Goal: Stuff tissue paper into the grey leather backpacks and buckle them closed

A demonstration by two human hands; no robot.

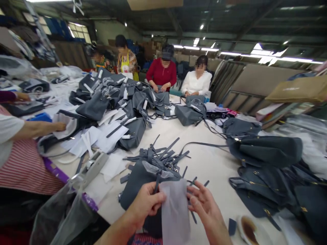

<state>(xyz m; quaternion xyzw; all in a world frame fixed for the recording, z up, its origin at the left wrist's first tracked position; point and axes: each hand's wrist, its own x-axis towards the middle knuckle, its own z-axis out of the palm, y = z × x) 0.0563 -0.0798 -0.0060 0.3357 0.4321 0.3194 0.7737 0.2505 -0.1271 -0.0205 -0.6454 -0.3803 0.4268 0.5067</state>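
My left hand (148,200) is closed, pinching the left edge of a thin, translucent white sheet (175,211) between thumb and fingers. A dark strap (156,182) rises beside its index finger; whether the hand also grips it, I cannot tell. My right hand (205,207) is open at the sheet's right side, fingers spread and slightly curled. Behind the sheet lies a dark blue-grey bag (136,183), partly hidden by my left hand and the sheet. Crumpled clear wrap (157,169) sits on its top. Several loose dark straps (166,154) with small metal buckles lie just beyond the bag.
Dark bags (97,102) and white papers (109,136) are heaped on the white table (204,160). More bags (263,149) lie at right, near a bowl of brown liquid (249,228). A grey tape dispenser (92,166) stands left. Several people work around the table.
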